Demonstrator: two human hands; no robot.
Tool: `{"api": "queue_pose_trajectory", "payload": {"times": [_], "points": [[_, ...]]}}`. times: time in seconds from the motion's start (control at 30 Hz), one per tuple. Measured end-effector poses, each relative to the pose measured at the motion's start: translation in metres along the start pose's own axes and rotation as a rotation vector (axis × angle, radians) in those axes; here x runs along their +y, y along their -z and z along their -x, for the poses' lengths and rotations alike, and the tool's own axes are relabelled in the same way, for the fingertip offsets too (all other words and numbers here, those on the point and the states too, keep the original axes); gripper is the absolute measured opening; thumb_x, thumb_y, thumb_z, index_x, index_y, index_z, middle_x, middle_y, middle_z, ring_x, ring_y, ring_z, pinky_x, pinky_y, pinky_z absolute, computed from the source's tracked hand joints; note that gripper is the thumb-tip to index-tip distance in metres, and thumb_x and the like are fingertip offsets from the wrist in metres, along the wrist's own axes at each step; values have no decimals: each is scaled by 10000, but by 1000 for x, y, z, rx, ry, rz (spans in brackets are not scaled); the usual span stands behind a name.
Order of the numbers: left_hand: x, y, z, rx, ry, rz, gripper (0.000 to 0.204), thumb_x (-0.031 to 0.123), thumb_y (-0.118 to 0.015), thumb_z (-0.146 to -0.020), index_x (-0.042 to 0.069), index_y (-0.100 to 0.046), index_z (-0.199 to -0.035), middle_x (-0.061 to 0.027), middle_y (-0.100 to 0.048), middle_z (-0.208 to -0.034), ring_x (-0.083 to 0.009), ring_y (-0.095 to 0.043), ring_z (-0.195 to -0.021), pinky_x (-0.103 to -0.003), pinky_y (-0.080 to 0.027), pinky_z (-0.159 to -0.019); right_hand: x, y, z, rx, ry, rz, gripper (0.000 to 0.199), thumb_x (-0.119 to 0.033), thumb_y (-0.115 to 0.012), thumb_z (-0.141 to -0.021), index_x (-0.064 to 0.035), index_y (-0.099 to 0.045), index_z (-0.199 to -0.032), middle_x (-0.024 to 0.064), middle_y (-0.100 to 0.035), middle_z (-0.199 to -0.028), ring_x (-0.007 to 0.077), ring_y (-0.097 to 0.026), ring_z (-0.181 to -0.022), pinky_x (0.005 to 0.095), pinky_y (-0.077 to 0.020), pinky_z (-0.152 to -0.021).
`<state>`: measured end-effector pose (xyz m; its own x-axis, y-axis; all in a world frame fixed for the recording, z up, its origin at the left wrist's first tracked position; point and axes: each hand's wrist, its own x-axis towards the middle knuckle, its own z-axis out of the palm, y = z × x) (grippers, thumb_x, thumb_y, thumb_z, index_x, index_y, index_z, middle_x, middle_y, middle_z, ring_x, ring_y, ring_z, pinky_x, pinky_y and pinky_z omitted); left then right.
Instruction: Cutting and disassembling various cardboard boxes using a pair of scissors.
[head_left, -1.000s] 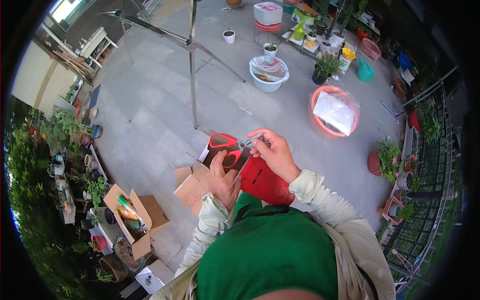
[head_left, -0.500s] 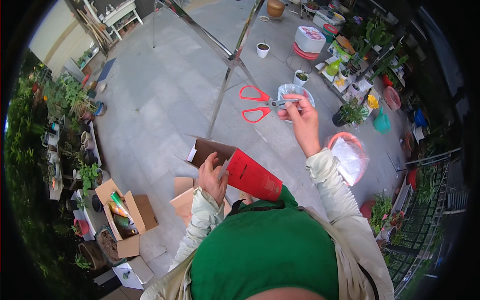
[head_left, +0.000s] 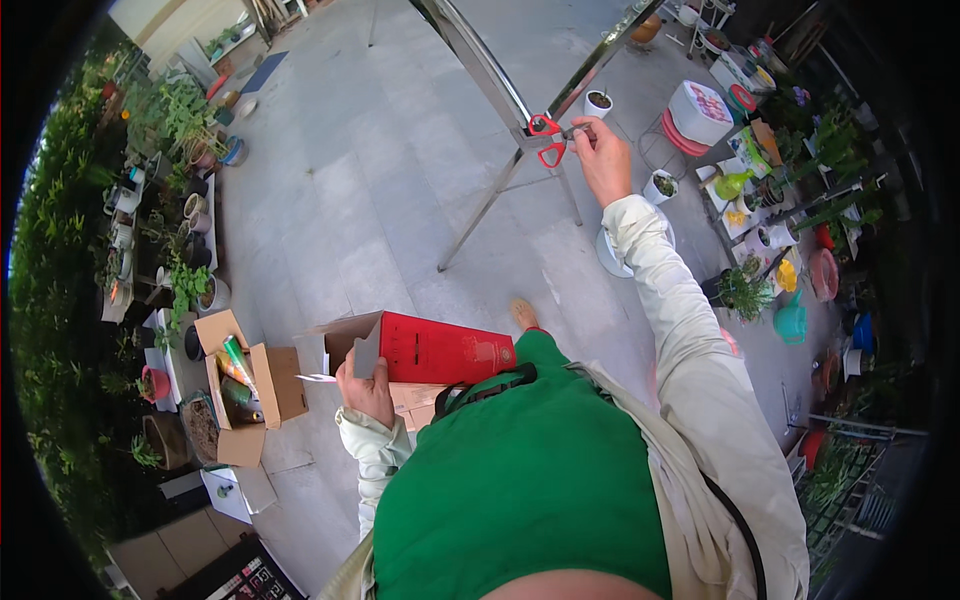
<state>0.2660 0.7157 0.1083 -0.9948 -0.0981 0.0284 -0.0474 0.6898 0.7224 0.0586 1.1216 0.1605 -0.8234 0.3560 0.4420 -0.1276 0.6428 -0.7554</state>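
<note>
My left hand (head_left: 368, 392) grips a tall red cardboard box (head_left: 445, 350) by a flap at its open end. The box lies across in front of my body, its open end pointing left. Farther off, my right hand (head_left: 602, 160) is closed on a pair of scissors (head_left: 560, 142) by the blade end. Their red handles point left, right at the crossing of a shiny metal folding frame (head_left: 480, 65). Whether the handles touch the metal, I cannot tell. The blades are mostly hidden by my fingers.
An opened brown carton (head_left: 280, 390) with cans and bottles stands at the left, by potted plants. A lined bin (head_left: 612, 255) is partly hidden below my right forearm. On the right are a white tub (head_left: 700, 112) on a stool and a teal watering can (head_left: 791, 320).
My right hand has carried the scissors farther away, up to the metal frame. My left hand has shifted left with the red box, which now lies more level. The view has swung too.
</note>
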Motion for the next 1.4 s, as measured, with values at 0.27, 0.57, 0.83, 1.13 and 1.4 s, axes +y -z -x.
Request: {"api": "queue_pose_trajectory", "payload": {"times": [0.27,0.57,0.83,1.13,1.4], "points": [[48,-25,-29,141,277,147,171,79,-581,-822,-36,-601,-947,-206,-577,-928,-368,-491,-932,-435,-375,-835,50,-52,-88,-150,67,220,185,-173,-536,-816,-91,-646,-940,142,-650,-752,334,-628,-699,430,-484,-643],[75,-69,-61,399,284,287,174,118,-588,-857,-48,-612,-904,-190,-580,-858,-306,-518,-827,-412,-397,-770,81,-101,-110,-450,150,471,156,-209,-558,-836,-98,-635,-914,140,-660,-780,346,-636,-724,455,-499,-674],[96,-74,-75,394,416,444,198,101,-560,-882,-93,-589,-855,-126,-621,-743,-159,-553,-670,-322,-433,-619,104,-135,-115,-563,138,424,163,-193,-578,-828,-84,-633,-936,173,-646,-833,351,-633,-798,447,-504,-729],[86,-74,-70,483,427,448,208,99,-550,-887,-103,-583,-847,-122,-625,-732,-155,-548,-660,-317,-439,-628,111,-139,-124,-651,115,477,238,-211,-524,-842,-77,-630,-1008,200,-604,-1002,376,-589,-928,449,-472,-818],[67,-51,-49,575,521,333,270,123,-556,-890,-121,-578,-777,-99,-608,-663,-125,-507,-616,-308,-430,-593,103,-129,-118,-528,114,493,351,-271,-461,-874,-77,-559,-1150,234,-571,-1099,402,-575,-979,465,-448,-876]]}}
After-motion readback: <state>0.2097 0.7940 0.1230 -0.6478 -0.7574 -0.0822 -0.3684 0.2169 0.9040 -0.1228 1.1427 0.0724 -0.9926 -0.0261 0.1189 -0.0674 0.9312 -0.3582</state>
